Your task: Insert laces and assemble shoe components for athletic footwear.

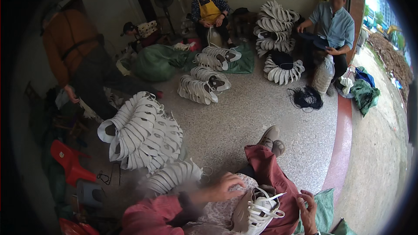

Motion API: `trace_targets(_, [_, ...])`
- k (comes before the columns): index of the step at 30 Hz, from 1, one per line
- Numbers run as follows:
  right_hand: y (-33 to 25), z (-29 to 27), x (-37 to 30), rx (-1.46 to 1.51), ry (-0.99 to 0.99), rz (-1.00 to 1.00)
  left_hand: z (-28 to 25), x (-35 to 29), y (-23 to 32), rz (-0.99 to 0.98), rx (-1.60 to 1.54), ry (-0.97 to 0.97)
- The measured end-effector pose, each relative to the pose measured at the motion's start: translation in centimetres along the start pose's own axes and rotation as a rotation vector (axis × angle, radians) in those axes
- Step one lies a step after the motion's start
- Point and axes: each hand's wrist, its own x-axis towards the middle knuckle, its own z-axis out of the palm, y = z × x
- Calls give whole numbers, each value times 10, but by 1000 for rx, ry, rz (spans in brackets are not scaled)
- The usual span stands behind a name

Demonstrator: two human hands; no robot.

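Observation:
A white sneaker upper (254, 214) with a dark inside lies on my lap. Its white lace (271, 201) is threaded across the front, with loops and loose ends sticking up. Just to the left of the upper, my left hand (228, 186) hovers over the patterned apron (220, 211), fingers loosely bent and apart, nothing visible in them. My right hand (308, 209) is raised to the right of the upper, fingers curved and spread, not touching the lace. Beside my left arm stand nested rows of white shoe uppers (150, 135).
A red stool (72, 163) is at the left. Further off are more stacked uppers (202, 86), a green sack (154, 63) and a black lace bundle (307, 99). Two people sit working at the back; another person (76, 52) stands bent at left. Green cloth (324, 209) lies beside my right hand.

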Motion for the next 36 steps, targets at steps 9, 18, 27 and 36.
trace_targets(9, [-9, 18, -4, -640, -263, -267, 12, 5, -55, 303, 317, -278])
trace_targets(18, [22, 17, 40, -587, -555, -570, 6, 51, -65, 653, 118, -386])
trace_targets(27, [17, 20, 49, -500, -477, -584, 8, 40, -73, 523, 51, -290])
trace_targets(36, [20, 32, 12, -443, -303, -553, 61, -1, -111, 444, 251, -67])
